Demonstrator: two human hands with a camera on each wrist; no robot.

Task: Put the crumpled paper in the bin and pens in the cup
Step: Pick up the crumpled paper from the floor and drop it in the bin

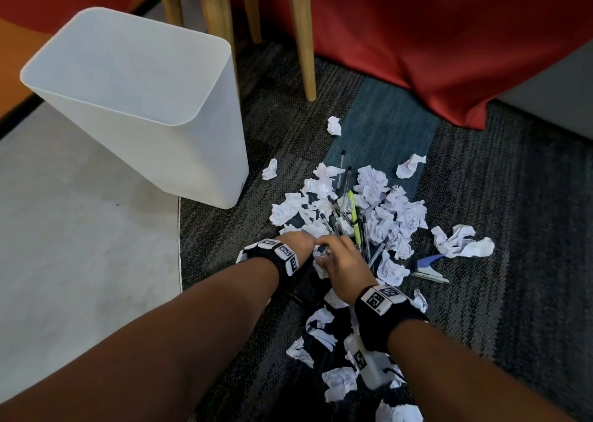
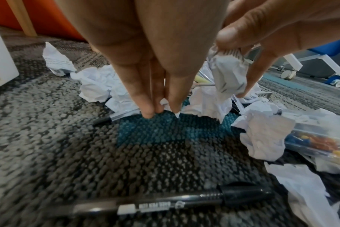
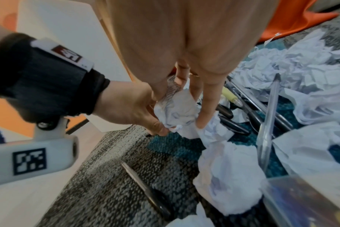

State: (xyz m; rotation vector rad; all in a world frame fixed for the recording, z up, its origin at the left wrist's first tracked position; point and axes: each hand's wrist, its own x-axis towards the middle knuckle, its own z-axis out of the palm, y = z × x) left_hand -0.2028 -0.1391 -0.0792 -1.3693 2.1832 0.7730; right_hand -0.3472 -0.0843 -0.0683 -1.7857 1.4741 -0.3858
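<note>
2 hands — left hand, right hand — each pinching crumpled paper over carpet.

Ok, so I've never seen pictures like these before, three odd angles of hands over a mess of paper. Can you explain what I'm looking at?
There is no machine here. A person works with bare hands, wearing one camera on the head and one on each wrist. The wide picture is the head view, looking down at the left hand and the right hand over a dark carpet. The other two pictures look along each hand from its wrist, so the hand fills the top.

On the carpet lies a heap of crumpled paper mixed with pens, among them a yellow-green pen. A white bin stands to the left. A black marker lies close under the left wrist camera.

The right hand's fingers hold a paper ball. The left hand's fingers pinch a small scrap down at the carpet.
</note>
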